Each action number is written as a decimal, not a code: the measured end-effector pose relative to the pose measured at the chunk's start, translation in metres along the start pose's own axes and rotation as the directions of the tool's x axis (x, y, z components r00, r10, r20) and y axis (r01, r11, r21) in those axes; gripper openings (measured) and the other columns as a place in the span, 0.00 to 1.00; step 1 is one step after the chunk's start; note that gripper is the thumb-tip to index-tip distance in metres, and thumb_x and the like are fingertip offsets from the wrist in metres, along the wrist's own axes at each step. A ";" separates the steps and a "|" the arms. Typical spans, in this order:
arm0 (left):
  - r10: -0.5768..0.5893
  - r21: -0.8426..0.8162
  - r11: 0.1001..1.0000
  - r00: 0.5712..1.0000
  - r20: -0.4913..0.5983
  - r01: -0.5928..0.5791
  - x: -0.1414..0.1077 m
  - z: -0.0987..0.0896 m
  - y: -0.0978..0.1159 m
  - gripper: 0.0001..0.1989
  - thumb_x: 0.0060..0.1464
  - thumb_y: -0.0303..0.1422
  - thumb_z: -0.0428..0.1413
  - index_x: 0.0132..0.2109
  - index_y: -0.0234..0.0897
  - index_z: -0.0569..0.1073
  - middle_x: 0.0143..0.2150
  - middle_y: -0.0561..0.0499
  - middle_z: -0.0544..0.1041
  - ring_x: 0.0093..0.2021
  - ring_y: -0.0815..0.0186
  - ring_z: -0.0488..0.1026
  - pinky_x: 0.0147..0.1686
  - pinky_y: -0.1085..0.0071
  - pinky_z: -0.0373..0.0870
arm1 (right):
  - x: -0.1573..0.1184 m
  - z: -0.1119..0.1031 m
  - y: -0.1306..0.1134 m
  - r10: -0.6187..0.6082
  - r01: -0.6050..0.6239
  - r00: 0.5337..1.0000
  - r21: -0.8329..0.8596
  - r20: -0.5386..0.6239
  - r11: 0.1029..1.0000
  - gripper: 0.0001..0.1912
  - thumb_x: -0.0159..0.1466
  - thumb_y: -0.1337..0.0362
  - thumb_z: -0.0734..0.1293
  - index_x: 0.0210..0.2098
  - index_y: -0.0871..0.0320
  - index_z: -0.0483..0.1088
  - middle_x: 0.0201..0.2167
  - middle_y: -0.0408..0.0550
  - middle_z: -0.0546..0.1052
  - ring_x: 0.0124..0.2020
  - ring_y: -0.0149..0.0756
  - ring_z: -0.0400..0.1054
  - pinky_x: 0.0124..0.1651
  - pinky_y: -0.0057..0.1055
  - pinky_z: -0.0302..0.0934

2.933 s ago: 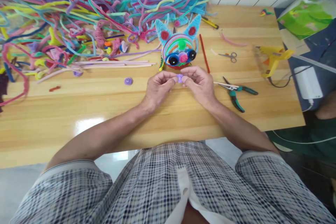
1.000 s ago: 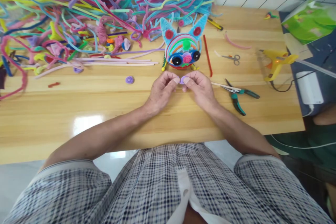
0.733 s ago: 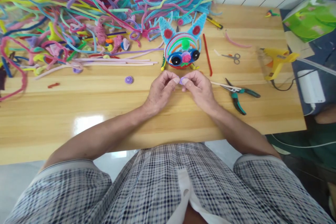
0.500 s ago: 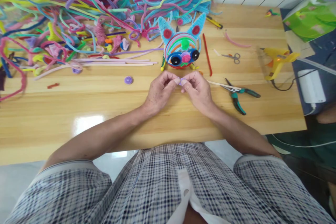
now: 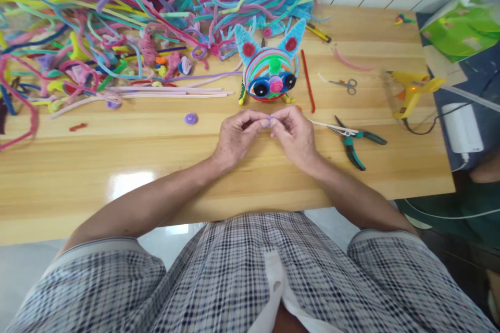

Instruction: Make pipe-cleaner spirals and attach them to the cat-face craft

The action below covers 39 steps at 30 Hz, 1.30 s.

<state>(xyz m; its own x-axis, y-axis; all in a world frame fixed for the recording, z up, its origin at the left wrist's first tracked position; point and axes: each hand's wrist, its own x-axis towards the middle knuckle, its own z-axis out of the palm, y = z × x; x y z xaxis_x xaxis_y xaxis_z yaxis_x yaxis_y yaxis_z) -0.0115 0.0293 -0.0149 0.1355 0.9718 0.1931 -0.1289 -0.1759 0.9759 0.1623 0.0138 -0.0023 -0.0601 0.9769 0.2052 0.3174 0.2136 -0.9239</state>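
My left hand (image 5: 239, 134) and my right hand (image 5: 294, 132) meet fingertip to fingertip over the table. Both are closed in a pinch on a small piece of purple pipe cleaner (image 5: 269, 119), mostly covered by the fingers. A pale pipe cleaner length (image 5: 332, 126) runs out from behind my right hand, across the pliers. Just beyond the hands stands a colourful pipe cleaner animal figure (image 5: 272, 75) with blue ears and big black eyes. Left of my left hand lies a coiled purple disc (image 5: 191, 118).
A heap of pipe cleaners (image 5: 97, 52) covers the back left. Green-handled pliers (image 5: 353, 140), small scissors (image 5: 347, 85), a red pipe cleaner (image 5: 308, 80) and a yellow glue gun (image 5: 414, 92) lie to the right. A green packet (image 5: 463, 28) and white power bank (image 5: 463, 127) are at the far right.
The fingers have shifted slightly around the purple pipe cleaner, with less of it showing. My left hand's knuckles sit a little lower. The objects on the table have not moved.
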 end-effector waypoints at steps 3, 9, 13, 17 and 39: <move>-0.021 -0.007 1.000 1.000 0.006 0.021 0.002 -0.001 0.000 0.16 0.59 0.48 0.71 0.38 0.39 0.86 0.35 0.49 0.87 0.34 0.65 0.81 0.38 0.69 0.77 | 0.001 -0.002 -0.001 -0.017 0.017 1.000 -0.003 0.018 1.000 0.17 0.73 0.45 0.71 0.40 0.53 0.72 0.32 0.40 0.79 0.29 0.30 0.73 0.34 0.31 0.67; -0.056 0.063 0.997 0.997 0.052 0.053 0.004 -0.004 0.003 0.18 0.64 0.50 0.67 0.38 0.38 0.82 0.33 0.51 0.83 0.34 0.66 0.77 0.37 0.69 0.73 | 0.000 -0.004 0.000 -0.042 0.042 0.999 0.006 0.018 0.999 0.17 0.72 0.46 0.73 0.51 0.49 0.76 0.42 0.44 0.84 0.38 0.36 0.79 0.41 0.36 0.75; -0.067 0.106 0.993 0.991 0.114 0.055 0.004 -0.006 0.005 0.20 0.67 0.51 0.64 0.38 0.39 0.78 0.33 0.52 0.80 0.36 0.66 0.75 0.39 0.70 0.72 | 0.001 -0.008 -0.005 -0.073 0.076 0.997 -0.097 0.040 0.992 0.14 0.72 0.50 0.73 0.52 0.47 0.78 0.43 0.46 0.86 0.41 0.41 0.82 0.50 0.42 0.77; -0.078 0.114 0.992 0.986 0.147 0.061 0.006 -0.008 0.003 0.22 0.66 0.54 0.63 0.37 0.39 0.76 0.33 0.52 0.77 0.36 0.66 0.74 0.39 0.69 0.70 | 0.003 -0.012 -0.011 -0.147 0.158 0.986 -0.184 0.075 0.970 0.08 0.74 0.55 0.71 0.49 0.47 0.80 0.44 0.46 0.87 0.46 0.44 0.82 0.56 0.44 0.75; -0.185 -0.076 0.977 0.970 0.158 0.199 0.008 -0.005 0.003 0.26 0.57 0.58 0.70 0.37 0.38 0.80 0.31 0.51 0.82 0.24 0.71 0.66 0.26 0.71 0.64 | 0.007 -0.009 -0.010 -0.009 0.004 0.999 0.119 0.042 0.993 0.19 0.69 0.43 0.75 0.44 0.51 0.77 0.36 0.43 0.83 0.33 0.33 0.79 0.41 0.34 0.77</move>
<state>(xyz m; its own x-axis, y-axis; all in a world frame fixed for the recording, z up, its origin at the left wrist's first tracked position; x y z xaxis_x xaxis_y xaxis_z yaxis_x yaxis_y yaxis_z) -0.0161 0.0374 -0.0107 0.3102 0.9504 0.0224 -0.1737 0.0335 0.9842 0.1672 0.0188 0.0108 -0.1031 0.9744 0.2000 0.2025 0.2174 -0.9548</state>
